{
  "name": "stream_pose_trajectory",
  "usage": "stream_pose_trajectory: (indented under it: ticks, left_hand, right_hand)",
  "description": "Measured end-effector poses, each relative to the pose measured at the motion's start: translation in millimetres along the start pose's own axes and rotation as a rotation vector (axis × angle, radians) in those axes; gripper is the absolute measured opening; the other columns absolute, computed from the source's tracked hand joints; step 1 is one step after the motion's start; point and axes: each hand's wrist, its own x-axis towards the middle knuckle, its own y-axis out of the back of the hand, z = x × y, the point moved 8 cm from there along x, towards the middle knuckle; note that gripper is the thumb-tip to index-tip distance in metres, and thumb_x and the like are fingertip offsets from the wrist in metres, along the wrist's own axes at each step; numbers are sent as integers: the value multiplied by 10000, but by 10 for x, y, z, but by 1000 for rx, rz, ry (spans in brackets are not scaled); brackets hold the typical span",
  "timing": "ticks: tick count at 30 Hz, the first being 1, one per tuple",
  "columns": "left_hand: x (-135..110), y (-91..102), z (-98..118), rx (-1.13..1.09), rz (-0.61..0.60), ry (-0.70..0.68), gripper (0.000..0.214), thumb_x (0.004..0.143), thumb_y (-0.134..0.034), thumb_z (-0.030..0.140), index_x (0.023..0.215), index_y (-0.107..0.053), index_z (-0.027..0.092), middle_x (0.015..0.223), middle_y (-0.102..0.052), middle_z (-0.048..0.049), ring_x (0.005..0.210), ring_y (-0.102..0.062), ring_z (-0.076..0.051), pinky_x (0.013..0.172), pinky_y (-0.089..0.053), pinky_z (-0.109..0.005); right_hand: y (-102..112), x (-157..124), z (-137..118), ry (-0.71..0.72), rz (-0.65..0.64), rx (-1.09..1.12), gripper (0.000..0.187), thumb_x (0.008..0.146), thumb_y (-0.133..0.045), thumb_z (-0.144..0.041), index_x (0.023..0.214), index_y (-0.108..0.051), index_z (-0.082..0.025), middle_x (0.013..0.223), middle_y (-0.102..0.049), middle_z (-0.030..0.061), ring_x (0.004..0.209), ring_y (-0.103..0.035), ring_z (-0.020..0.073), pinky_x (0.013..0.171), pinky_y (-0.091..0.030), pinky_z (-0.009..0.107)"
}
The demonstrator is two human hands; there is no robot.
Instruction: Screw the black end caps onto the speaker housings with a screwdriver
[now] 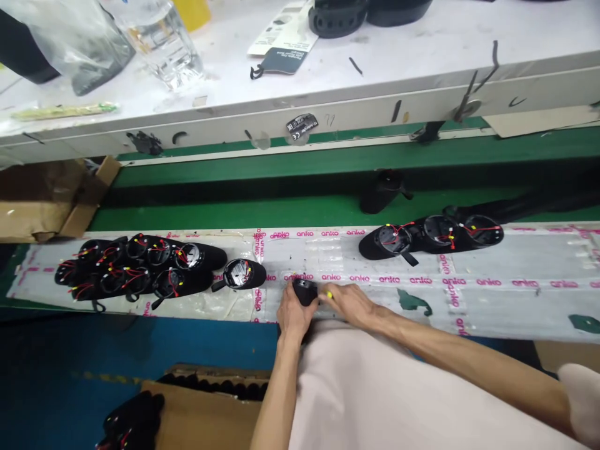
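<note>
My left hand [294, 312] is wrapped around a black cylindrical housing [305, 289] at the bench's front edge, its open end facing up. Close to its right side, my right hand [349, 302] has its fingers pinched together. A small yellow tip [329, 294] shows at those fingers; what it belongs to is unclear. Just left of my hands lies a similar housing [244, 274] with a shiny round inside and a black strap loop. Farther left is a cluster of several housings [157, 253] with red wires sticking out. Three more wired housings [396, 242] lie to the right.
Printed pink tape [359, 279] runs along the plastic-covered bench. Behind it are a green surface [300, 215] with one dark housing [380, 192], and a raised white shelf [225, 94]. Cardboard boxes stand at left [37, 200] and below [206, 422].
</note>
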Motion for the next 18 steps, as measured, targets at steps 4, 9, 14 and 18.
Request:
stream_pose_trajectory:
  ticks: [4, 9, 14, 18]
  left_hand:
    - [2, 5, -27, -15, -13, 28, 891, 785, -722, 462, 1513, -340, 118, 1433, -560, -216, 1279, -589, -356, 987, -502, -444]
    - [-19, 67, -61, -45, -57, 11, 862, 801, -712, 444, 1520, -352, 133, 1445, -565, -186, 1318, -566, -296, 1015, -483, -371]
    - [-107, 154, 8, 36, 18, 62, 800, 706, -805, 403, 1399, -501, 143, 1220, -653, -157, 1151, -621, -316, 966, -476, -404]
    - [-165, 206, 201, 146, 174, 99, 876, 752, -772, 358, 1485, -371, 97, 1305, -530, -234, 1243, -488, -410, 1033, -368, -569]
  right_hand:
    - [42, -33, 183, -130, 69, 80, 430, 1096, -271, -414, 1302, -538, -147, 988, -760, 133, 951, -723, 276, 768, -444, 315]
    - [-56, -92, 180, -142, 49, 168, 380, 1072, -369, -426, 1277, -564, -172, 984, -767, 109, 950, -725, 263, 765, -440, 295]
    - [-98, -119, 124, -128, 39, 216, 406, 1079, -321, -424, 1303, -534, -162, 1020, -758, 119, 978, -717, 268, 785, -443, 308]
    - [-101, -123, 76, -82, 20, 213, 375, 1067, -349, -429, 1246, -559, -175, 1030, -754, 115, 991, -709, 275, 787, -435, 310]
